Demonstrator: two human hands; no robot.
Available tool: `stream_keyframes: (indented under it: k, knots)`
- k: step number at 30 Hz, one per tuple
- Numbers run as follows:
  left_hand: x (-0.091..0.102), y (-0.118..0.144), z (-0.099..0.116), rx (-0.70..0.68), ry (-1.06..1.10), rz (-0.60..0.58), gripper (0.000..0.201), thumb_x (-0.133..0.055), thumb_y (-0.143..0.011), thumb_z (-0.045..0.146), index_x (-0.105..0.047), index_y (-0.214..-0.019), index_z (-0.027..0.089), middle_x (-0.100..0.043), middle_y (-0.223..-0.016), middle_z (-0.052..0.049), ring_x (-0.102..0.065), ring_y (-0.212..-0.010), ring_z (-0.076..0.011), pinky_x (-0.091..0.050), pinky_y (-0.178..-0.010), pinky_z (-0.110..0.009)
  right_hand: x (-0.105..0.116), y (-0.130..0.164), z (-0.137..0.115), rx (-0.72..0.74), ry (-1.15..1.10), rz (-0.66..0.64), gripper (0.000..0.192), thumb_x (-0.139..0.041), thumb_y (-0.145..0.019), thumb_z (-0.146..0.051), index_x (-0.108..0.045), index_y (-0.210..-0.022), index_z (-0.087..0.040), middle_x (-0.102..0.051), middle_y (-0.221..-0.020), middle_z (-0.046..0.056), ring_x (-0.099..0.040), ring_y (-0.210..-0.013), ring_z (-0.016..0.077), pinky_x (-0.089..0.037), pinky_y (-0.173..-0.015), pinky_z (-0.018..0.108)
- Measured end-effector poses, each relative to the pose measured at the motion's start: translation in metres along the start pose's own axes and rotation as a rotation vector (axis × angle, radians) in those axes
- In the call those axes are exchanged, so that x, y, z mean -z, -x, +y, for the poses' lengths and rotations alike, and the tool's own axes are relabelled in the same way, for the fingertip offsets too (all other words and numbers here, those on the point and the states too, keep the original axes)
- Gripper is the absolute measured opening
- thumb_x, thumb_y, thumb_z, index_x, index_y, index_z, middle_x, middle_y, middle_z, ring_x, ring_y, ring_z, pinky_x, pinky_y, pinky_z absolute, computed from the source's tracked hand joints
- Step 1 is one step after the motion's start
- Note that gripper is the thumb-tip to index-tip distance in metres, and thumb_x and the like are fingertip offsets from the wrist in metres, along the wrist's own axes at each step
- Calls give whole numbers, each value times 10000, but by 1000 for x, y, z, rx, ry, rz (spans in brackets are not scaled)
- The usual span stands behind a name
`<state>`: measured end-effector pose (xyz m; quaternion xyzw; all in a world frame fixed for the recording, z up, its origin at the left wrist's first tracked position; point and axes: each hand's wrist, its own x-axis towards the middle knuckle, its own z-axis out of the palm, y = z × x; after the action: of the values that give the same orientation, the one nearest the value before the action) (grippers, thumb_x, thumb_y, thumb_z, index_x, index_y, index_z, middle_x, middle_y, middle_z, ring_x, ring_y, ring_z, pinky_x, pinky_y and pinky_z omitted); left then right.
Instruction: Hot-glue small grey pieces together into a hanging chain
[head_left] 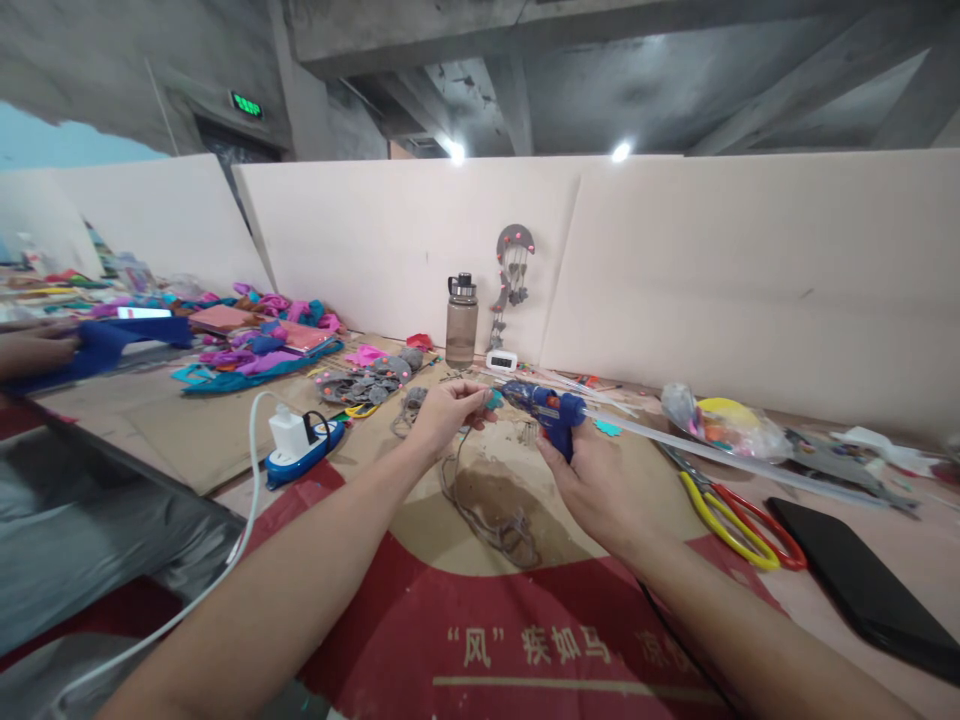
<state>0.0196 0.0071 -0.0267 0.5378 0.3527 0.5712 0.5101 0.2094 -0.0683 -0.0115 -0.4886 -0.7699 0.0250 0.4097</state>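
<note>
My right hand (592, 480) is wrapped round a blue hot glue gun (559, 415), with a long translucent glue stick (720, 448) sticking out of its back. The gun's nozzle points left. Close to its tip, my left hand (454, 410) pinches a small teal felt piece (495, 399). Whether the nozzle touches the felt I cannot tell. Grey yarn (499, 530) lies in loose loops on the cardboard below my hands. Behind the gun is another teal scalloped piece (607, 428).
Scissors (739, 520) and a black phone (862, 580) lie at right. A water bottle (461, 325) and small digital clock (502, 361) stand at the back. Left are a power strip (304, 452), grey felt pieces (367, 382) and a co-worker's hand (37, 350) by blue cloth (135, 338).
</note>
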Motion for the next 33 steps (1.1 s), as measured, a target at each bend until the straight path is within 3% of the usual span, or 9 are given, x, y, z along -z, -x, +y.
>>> stream_keyframes:
  k: [33]
  knots:
    - [-2,3,6,13,-67,0,304,-716,-654,392,-623,-759,122,-630,-585,-32,-592,-520,-115,-415,-465,-203,-5,1,2,14,52,3,297,-427,-877,-310,-524,-1110,-152,-656,-960,119,-610,-855,239,-453,-729,327]
